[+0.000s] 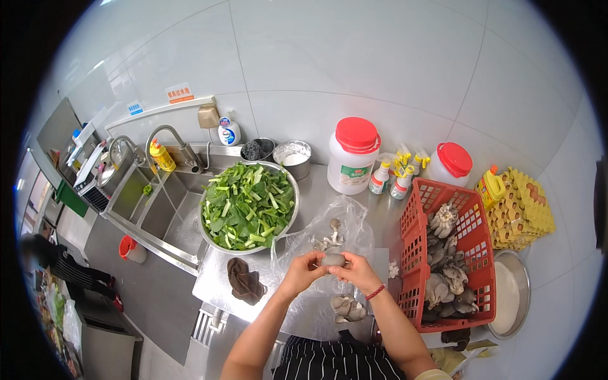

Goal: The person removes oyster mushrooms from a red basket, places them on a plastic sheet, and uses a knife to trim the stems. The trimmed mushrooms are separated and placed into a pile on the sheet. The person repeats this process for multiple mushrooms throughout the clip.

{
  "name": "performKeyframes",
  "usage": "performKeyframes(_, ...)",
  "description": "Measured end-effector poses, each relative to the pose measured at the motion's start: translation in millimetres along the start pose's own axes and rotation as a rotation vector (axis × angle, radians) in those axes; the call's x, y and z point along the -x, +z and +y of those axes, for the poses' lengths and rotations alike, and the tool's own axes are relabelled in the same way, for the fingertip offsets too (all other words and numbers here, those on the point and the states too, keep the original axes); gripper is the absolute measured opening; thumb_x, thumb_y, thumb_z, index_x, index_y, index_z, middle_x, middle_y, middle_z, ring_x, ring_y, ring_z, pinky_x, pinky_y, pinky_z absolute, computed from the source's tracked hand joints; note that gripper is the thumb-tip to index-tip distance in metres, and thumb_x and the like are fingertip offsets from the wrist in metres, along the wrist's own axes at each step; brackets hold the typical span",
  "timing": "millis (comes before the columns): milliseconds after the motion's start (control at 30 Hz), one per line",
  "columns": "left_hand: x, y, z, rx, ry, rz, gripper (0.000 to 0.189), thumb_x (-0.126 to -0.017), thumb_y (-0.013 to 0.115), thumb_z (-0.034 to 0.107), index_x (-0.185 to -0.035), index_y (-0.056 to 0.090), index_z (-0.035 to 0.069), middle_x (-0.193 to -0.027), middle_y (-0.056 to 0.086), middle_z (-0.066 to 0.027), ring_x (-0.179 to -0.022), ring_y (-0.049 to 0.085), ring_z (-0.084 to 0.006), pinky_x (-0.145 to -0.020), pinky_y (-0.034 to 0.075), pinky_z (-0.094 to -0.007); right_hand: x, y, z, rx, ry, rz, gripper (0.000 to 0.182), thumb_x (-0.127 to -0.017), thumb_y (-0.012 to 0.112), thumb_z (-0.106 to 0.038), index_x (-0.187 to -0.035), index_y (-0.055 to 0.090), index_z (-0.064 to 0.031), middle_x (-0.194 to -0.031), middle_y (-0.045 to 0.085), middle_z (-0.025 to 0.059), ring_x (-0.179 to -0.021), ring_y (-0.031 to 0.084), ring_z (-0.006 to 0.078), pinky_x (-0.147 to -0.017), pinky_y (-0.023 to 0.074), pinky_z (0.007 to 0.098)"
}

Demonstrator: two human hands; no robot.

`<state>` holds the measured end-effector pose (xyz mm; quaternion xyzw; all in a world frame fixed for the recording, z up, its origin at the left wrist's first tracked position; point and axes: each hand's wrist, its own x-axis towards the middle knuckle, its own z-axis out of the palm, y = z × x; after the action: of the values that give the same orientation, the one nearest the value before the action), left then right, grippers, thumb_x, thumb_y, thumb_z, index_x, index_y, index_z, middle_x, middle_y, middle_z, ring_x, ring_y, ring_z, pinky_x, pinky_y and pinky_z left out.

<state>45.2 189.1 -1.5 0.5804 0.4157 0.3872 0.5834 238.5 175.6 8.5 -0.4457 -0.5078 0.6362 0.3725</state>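
My left hand (pixel 304 273) and my right hand (pixel 355 271) hold one grey oyster mushroom (pixel 333 260) between them, fingertips at its two sides. Beneath and beyond them a clear plastic bag (pixel 349 213) lies spread on the steel counter, with small oyster mushroom pieces (pixel 332 241) on it. A cluster of oyster mushrooms (pixel 348 308) rests on the counter near my right wrist. To the right, a red plastic basket (pixel 412 256) holds many more oyster mushrooms (pixel 446 280). Left of the bag is a large metal bowl (pixel 295 209) heaped with cut leafy greens (pixel 247 206).
A brown cloth (pixel 244 281) lies left of my hands. Water runs from a faucet (pixel 173 135) into the steel sink (pixel 166 209). Red-lidded tubs (pixel 354 156), spray bottles (pixel 379 178) and egg trays (pixel 522 209) stand behind. A person (pixel 71 268) is at far left.
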Motion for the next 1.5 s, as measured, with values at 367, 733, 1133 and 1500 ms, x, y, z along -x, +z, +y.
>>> performKeyframes(367, -8, -22, -26, 0.597, -0.081, 0.501, 0.005, -0.086, 0.056, 0.000, -0.088, 0.059, 0.004, -0.083, 0.060, -0.0030, -0.069, 0.056, -0.0132, -0.064, 0.046, -0.0245, 11, 8, -4, -0.225, -0.190, 0.175, 0.020, -0.084, 0.067, -0.002, -0.101, 0.057, 0.0008, -0.082, 0.061, 0.0022, -0.067, 0.057, 0.0061, -0.057, 0.0463, 0.0201)
performKeyframes(733, 0, 8, 28, 0.044, -0.099, 0.016, 0.032, -0.084, 0.066, 0.013, -0.112, 0.058, 0.001, -0.077, 0.059, -0.0005, -0.063, 0.051, -0.0062, -0.055, 0.041, -0.0211, -2, -2, -12, -0.026, -0.120, 0.003, 0.013, -0.088, 0.062, -0.004, -0.097, 0.055, 0.0012, -0.079, 0.062, 0.0036, -0.071, 0.060, 0.0082, -0.063, 0.0493, 0.0227)
performKeyframes(1133, -25, -25, 5, 0.035, 0.086, 0.409, 0.029, -0.085, 0.066, 0.015, -0.106, 0.058, -0.003, -0.083, 0.061, -0.0053, -0.073, 0.057, -0.0153, -0.062, 0.046, -0.0263, -13, -9, -22, -0.016, -0.268, 0.268, 0.017, -0.088, 0.063, -0.009, -0.099, 0.058, 0.0027, -0.081, 0.063, 0.0060, -0.068, 0.060, 0.0116, -0.060, 0.0492, 0.0250)
performKeyframes(1500, 63, 69, -78, -0.810, 0.204, -0.075, 0.034, -0.078, 0.069, 0.019, -0.109, 0.062, 0.008, -0.097, 0.062, -0.0139, -0.083, 0.062, -0.0314, -0.072, 0.051, -0.0380, 49, -2, 65, 0.957, -0.019, 0.116, 0.019, -0.087, 0.054, -0.024, -0.090, 0.064, -0.0075, -0.083, 0.064, 0.0149, -0.077, 0.061, 0.0360, -0.068, 0.0483, 0.0468)
